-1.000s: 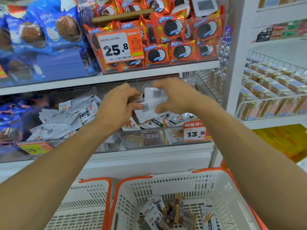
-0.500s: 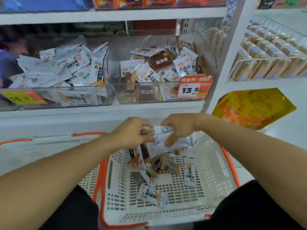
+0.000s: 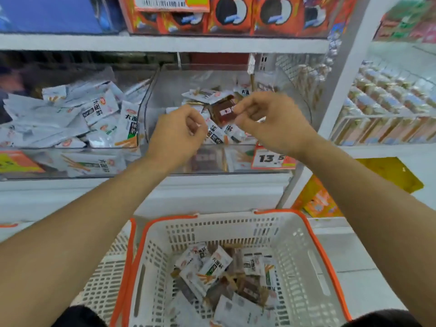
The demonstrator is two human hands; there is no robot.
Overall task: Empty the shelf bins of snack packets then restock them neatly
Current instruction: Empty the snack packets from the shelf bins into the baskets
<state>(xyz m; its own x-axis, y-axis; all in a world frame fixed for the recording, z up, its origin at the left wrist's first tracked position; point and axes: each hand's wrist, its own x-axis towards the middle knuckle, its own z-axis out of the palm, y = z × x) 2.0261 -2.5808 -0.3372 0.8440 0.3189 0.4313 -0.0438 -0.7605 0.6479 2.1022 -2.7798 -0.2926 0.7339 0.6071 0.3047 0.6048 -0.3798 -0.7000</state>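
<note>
The clear right shelf bin (image 3: pixel 297 95) holds white snack packets (image 3: pixel 215 134) and a brown packet (image 3: pixel 223 112). My right hand (image 3: pixel 273 123) is over this bin and pinches the brown packet's right edge with fingertips and thumb. My left hand (image 3: pixel 175 138) hovers at the bin's front left with its fingers loosely curled and nothing in it. Below, a white basket (image 3: pixel 304 256) with an orange rim holds several white and brown packets (image 3: pixel 212 272). The clear left bin (image 3: pixel 146 95) is piled with white packets (image 3: pixel 94 114).
A second white basket (image 3: pixel 106 279) stands to the left of the first. A 13.5 price tag (image 3: pixel 269 159) hangs on the right bin's front. Orange cookie boxes (image 3: pixel 231 13) fill the shelf above. A wire rack (image 3: pixel 389 123) of small packs is at the right.
Both hands carried packets from the right bin down to the basket and let them go there. They have since risen back to the bin, and my right hand has taken the brown packet.
</note>
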